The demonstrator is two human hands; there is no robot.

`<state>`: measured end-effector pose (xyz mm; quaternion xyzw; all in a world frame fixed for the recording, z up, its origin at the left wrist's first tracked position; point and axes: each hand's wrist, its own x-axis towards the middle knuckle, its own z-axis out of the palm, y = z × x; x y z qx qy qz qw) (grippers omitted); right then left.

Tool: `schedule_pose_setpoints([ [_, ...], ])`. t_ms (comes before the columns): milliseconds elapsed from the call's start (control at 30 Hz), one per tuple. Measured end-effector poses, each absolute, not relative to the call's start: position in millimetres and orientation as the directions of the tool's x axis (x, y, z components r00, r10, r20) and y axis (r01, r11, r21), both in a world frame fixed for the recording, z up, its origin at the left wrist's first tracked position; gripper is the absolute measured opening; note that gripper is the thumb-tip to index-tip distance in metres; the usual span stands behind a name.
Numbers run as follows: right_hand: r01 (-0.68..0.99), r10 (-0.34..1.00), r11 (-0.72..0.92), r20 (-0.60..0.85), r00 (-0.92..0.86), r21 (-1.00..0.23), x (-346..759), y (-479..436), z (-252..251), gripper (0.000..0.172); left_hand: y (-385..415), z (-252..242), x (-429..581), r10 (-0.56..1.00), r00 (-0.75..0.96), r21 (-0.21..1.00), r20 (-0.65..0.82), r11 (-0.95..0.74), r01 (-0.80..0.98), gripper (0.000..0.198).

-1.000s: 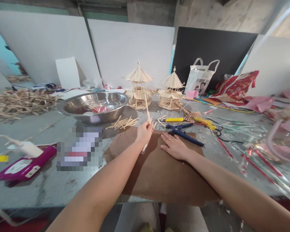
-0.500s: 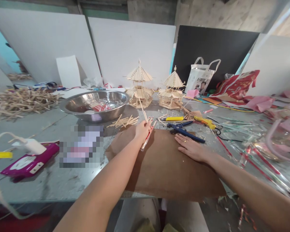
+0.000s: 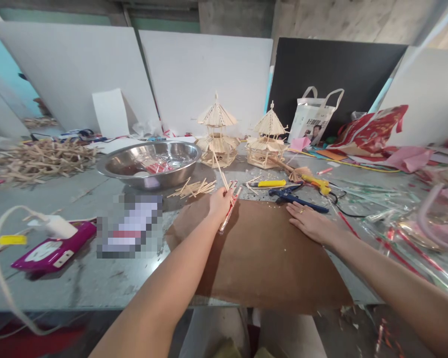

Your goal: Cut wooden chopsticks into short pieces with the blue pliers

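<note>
My left hand (image 3: 220, 202) is closed around a thin wooden stick (image 3: 220, 173) that points up and away, together with a clear red-striped wrapper (image 3: 229, 213) hanging below the fist. It hovers over the far left corner of a brown cardboard sheet (image 3: 261, 253). My right hand (image 3: 309, 222) lies flat, fingers stretched out, on the sheet's far right edge, just short of blue-handled pliers (image 3: 296, 198). A pile of short sticks (image 3: 194, 188) lies beyond my left hand.
Two stick-built pagoda models (image 3: 216, 134) (image 3: 268, 138) stand at the back. A steel bowl (image 3: 149, 164), a yellow knife (image 3: 267, 183), a yellow glue gun (image 3: 316, 183), a magenta phone with a charger (image 3: 54, 246), a stick heap (image 3: 41, 159) and plastic wrappers (image 3: 395, 219) surround the sheet.
My right hand has slid to the right across the cardboard toward the pliers. The stick in my left hand has tilted leftward.
</note>
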<state>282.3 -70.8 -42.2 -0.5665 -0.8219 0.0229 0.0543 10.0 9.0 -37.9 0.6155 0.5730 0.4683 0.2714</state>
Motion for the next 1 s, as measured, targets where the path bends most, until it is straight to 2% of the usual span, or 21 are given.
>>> schedule_pose_setpoints([
  [67,0.945,0.946,0.317,0.098,-0.309,-0.083,263,-77,-38,0.052,9,-37,10,0.960,-0.090,0.871,0.264,-0.197,0.450,0.026],
  [200,0.875,0.894,0.447,0.121,-0.431,-0.188,206,-89,-31,0.053,9,-38,10,0.959,-0.092,0.874,0.266,-0.200,0.444,0.027],
  [300,0.838,0.863,0.504,0.076,-0.500,-0.208,178,-88,-33,0.060,8,-38,10,0.956,-0.094,0.872,0.279,-0.212,0.441,0.027],
  [433,0.846,0.863,0.499,0.016,-0.505,-0.191,181,-79,-37,0.063,8,-39,10,0.955,-0.083,0.871,0.284,-0.220,0.440,0.027],
  [667,0.889,0.898,0.439,0.019,-0.441,-0.128,225,-75,-45,0.062,4,-33,10,0.964,-0.095,0.874,0.250,-0.182,0.450,0.026],
  [833,0.914,0.922,0.387,0.085,-0.379,-0.122,256,-72,-57,0.060,4,-33,9,0.960,-0.084,0.862,0.266,-0.198,0.466,0.026],
  [1000,0.900,0.886,0.422,0.262,-0.382,-0.114,279,-71,-60,0.050,6,-35,9,0.954,-0.087,0.839,0.286,-0.206,0.504,0.027],
])
